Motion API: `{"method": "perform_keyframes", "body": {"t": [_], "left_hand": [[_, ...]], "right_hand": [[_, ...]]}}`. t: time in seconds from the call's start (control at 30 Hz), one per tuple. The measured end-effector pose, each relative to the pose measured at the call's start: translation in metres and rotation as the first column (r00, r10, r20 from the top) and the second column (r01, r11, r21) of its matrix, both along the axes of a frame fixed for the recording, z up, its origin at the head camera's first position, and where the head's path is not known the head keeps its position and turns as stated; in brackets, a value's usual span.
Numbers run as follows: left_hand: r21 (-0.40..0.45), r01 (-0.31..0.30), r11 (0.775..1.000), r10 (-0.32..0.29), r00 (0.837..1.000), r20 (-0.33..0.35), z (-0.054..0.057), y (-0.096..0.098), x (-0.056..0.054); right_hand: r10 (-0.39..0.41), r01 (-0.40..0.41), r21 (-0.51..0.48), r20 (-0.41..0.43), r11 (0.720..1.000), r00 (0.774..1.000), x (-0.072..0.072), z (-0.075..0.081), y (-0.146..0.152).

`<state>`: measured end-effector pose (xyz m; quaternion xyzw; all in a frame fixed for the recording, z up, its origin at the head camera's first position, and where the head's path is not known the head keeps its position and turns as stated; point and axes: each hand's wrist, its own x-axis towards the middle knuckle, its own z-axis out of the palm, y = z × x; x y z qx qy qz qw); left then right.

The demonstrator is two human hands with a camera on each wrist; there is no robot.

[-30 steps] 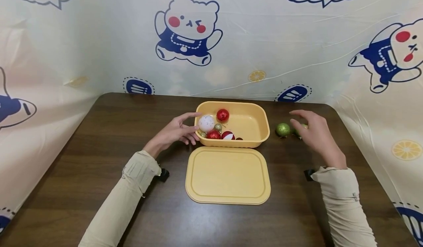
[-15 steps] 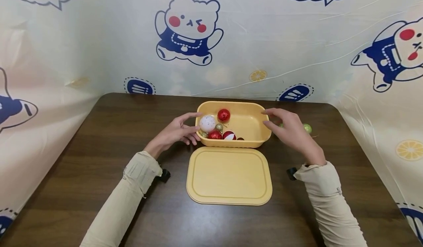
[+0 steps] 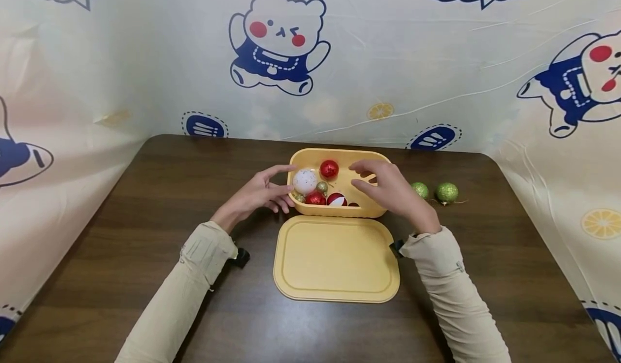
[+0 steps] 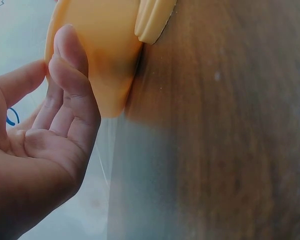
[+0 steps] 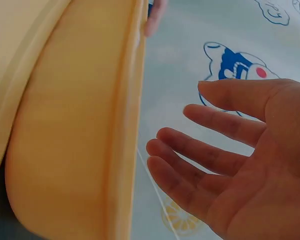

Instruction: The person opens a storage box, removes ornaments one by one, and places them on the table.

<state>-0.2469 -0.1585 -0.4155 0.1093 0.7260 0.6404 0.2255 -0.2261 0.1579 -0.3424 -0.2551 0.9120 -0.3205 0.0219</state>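
Note:
A yellow box holds several ornament balls: a white speckled ball, a red ball, another red ball, a red-and-white ball and small gold balls. My left hand rests against the box's left end, its fingers loosely bent along the outer wall. Above the right half of the box hovers my right hand; the right wrist view shows that hand with spread fingers and nothing in them. The hand partly hides the box's right end.
A flat yellow lid lies in front of the box on the dark wooden table. To the right of the box sit two glittery green balls, one farther and one nearer. A printed cloth hangs behind and beside the table.
My right hand has moved left, from near the green balls past the box's right rim to over its inside. The left hand stays at the box's left end.

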Motion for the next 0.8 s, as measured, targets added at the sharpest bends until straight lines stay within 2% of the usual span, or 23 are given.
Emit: {"method": "perform_keyframes", "body": {"t": [0.2,0.47,0.63,0.8], "left_hand": [[-0.016,0.007,1.000,-0.007,1.000,-0.011,0.002,0.001,-0.001],[-0.013,0.008,1.000,-0.008,1.000,-0.013,0.003,0.001,-0.001],[-0.011,0.003,1.000,-0.003,1.000,-0.020,0.002,0.000,0.000],[-0.004,0.007,1.000,-0.007,1.000,-0.011,0.002,0.000,0.000]], "right_hand": [[0.045,-0.046,0.035,0.031,0.998,0.999,-0.007,-0.016,-0.013],[0.066,-0.074,0.064,0.122,0.995,0.990,-0.013,-0.036,-0.019],[0.098,-0.103,0.021,0.168,0.994,0.981,-0.017,-0.045,-0.019],[0.103,-0.100,-0.026,0.208,0.995,0.973,-0.019,-0.051,-0.016]]}}
